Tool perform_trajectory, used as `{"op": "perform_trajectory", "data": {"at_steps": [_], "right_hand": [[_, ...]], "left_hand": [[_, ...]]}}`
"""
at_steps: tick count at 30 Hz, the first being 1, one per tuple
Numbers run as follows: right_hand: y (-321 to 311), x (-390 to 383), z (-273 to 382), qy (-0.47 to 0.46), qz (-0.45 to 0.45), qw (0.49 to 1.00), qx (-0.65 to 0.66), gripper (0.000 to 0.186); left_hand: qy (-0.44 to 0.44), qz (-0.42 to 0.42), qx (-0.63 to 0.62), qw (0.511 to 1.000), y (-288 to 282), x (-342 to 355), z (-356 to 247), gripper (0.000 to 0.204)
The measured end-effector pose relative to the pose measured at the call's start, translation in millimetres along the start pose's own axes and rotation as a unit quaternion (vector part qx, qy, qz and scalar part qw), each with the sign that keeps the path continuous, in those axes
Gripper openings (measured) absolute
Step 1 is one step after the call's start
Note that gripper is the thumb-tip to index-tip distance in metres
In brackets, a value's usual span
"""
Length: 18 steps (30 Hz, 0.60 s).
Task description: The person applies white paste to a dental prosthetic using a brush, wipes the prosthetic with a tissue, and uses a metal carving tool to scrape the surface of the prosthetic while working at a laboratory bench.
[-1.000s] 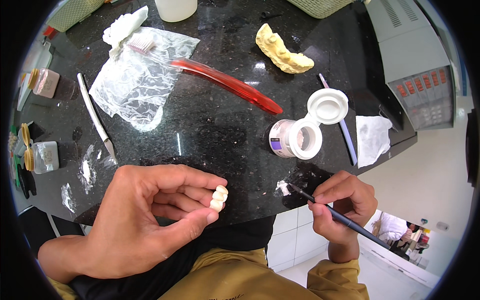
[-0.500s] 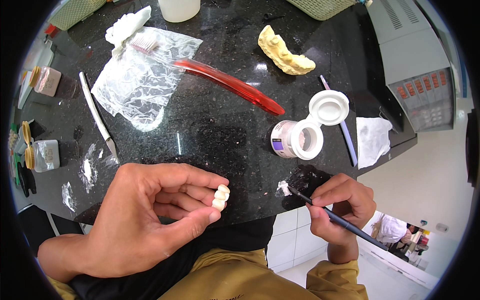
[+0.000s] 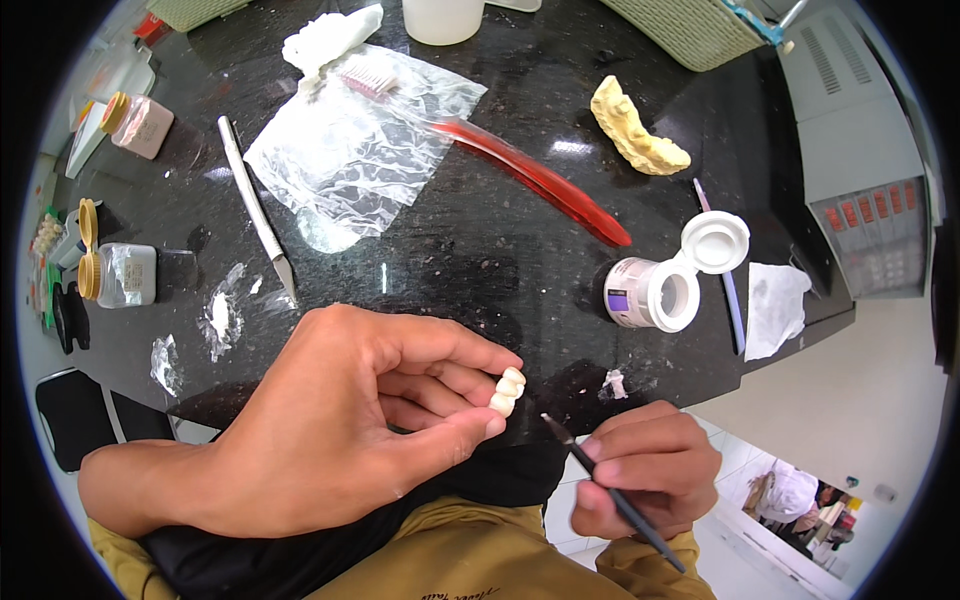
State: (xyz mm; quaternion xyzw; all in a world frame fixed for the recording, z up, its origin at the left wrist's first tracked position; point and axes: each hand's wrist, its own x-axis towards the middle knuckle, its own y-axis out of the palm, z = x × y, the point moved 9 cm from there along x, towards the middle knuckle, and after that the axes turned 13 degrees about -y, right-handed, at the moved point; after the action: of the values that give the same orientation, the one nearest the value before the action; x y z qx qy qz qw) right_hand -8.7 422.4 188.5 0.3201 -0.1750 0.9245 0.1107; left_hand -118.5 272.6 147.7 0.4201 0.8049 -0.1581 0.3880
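Note:
Between thumb and fingertips, my left hand (image 3: 330, 420) pinches a small dental bridge (image 3: 507, 392) of cream-coloured joined teeth. My right hand (image 3: 655, 465) grips a slim black dental tool (image 3: 628, 512) like a pen. A bit of white material shows on the tool's tip, which points at the bridge but stays apart from it. Past my right hand, a dab of white paste (image 3: 614, 384) sits on the black worktop (image 3: 420, 275). A small white jar (image 3: 632, 292) with its lid flipped back stands beyond the paste.
A red-handled toothbrush (image 3: 550, 190) rests partly on a crumpled plastic bag (image 3: 350, 160). Back right lies a yellow plaster dental model (image 3: 635, 130). On the left are a craft knife (image 3: 250, 200), white powder (image 3: 222, 315) and a jar (image 3: 127, 275). Right: a blue-handled stick (image 3: 733, 312), white tissue (image 3: 777, 310).
My right hand has drawn the tool away from the paste dab, leftward toward the bridge. The bridge stays pinched in my left hand. The whole view has shifted.

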Motion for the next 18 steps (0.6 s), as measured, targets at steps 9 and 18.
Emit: {"op": "perform_trajectory", "data": {"at_steps": [9,18], "right_hand": [[12.5,3.4,1.4,-0.058,0.046,0.996,-0.055,0.026],[14.6,4.6,-0.8,-0.049,0.065,0.995,-0.061,0.025]], "left_hand": [[0.004,0.004,-0.012,1.000,-0.1,0.1,-0.8,0.034],[0.014,0.007,-0.009,1.000,0.1,0.6,-0.7,0.035]]}}
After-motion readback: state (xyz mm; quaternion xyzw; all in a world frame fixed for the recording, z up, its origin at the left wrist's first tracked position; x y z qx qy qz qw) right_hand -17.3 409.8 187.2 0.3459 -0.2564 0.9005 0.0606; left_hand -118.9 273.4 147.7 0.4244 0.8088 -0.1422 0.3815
